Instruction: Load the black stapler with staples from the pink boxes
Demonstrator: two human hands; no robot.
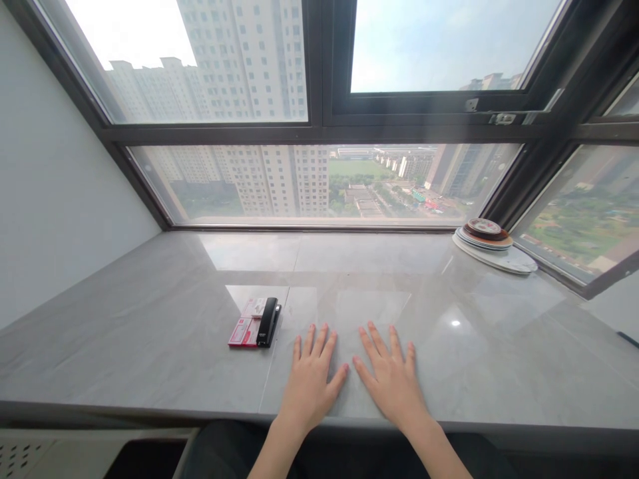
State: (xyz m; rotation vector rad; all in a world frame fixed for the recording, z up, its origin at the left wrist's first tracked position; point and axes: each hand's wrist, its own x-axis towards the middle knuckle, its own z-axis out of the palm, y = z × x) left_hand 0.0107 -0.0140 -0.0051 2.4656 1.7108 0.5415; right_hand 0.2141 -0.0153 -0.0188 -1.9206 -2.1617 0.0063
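Palm down on the grey tiled sill, my left hand (310, 382) lies flat with its fingers spread and nothing in it. Beside it, my right hand (392, 379) rests flat too, fingers apart and holding nothing. The two thumbs point toward each other with a small gap between them. To the left of my left hand, not touched, is a black stapler (267, 324). It lies along the right side of some red-and-white small boxes (244, 332); their printing is too small to read.
A stack of round plates or mats (486, 238) sits in the far right corner by the window. Dark window frames (319, 133) border the back and right of the sill (150, 332). A dark thin object (628, 339) shows at the right edge. A white wall (64, 179) stands left.
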